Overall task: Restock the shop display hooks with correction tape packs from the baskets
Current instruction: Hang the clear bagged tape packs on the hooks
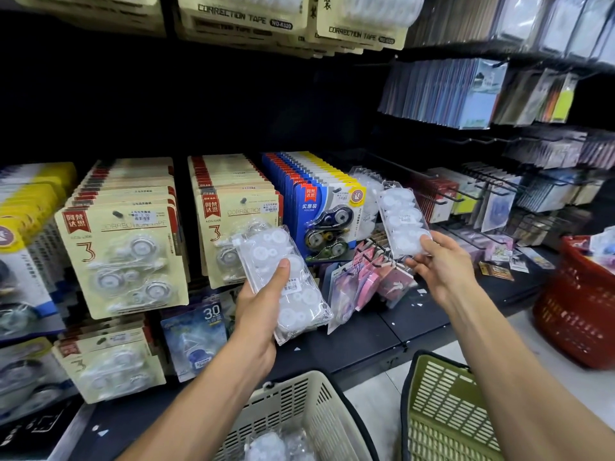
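Note:
My left hand [259, 307] grips a small stack of clear correction tape packs [283, 281] with white reels, thumb across the front. My right hand [436, 261] pinches the bottom end of a single clear pack [401, 219] and holds it upright beside similar clear packs [367, 194] hanging on a hook right of the blue-carded row. A cream basket [319, 404] below my left arm holds more clear packs [276, 447].
Beige-carded packs [123, 254] and blue-carded packs [319, 211] fill hooks ahead. Pink packs [372, 281] hang below my right hand. A green basket [446, 407] sits at the lower right and a red basket [579, 314] at the far right. Bare hooks [449, 194] jut out further right.

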A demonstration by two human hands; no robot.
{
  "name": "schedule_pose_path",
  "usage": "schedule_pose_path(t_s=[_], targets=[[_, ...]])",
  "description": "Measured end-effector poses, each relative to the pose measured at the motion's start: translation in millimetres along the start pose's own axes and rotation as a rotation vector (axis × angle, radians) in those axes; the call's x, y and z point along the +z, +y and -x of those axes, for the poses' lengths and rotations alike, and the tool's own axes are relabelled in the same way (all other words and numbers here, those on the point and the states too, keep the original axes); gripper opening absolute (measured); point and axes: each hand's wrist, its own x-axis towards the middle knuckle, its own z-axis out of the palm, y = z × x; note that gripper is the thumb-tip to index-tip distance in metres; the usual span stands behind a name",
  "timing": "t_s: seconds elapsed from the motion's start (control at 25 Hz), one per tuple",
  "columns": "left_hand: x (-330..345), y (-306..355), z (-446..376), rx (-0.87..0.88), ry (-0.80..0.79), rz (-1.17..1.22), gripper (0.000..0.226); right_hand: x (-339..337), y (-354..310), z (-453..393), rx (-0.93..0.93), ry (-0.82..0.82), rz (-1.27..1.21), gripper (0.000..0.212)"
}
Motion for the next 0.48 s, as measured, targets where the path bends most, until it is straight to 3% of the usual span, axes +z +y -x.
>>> schedule_pose_path(t_s=[0.16, 0.32, 0.36, 0.48], targets=[[-0.2, -1.6, 0.6, -0.009, 0.005, -0.006, 0.037, 3.7, -1.5, 0.6, 0.032, 0.021, -0.172, 0.046], [-0.8, -3.6, 0.8, -0.007, 0.003, -0.022, 0.037, 2.1, 3.1, -0.1, 0.172, -0.125, -0.334, 0.067], [-1.2, -3.5, 0.9, -0.012, 0.003, -0.024, 0.037, 2.7, 6.2, -1.7, 0.175, -0.137, -0.274, 0.074], [0.5, 0.9, 4.1, -0.071, -0.035, 0.030, 0.028, 6.1, 11.6, -0.7, 0.041, -0.025, 0.364, 0.080]])
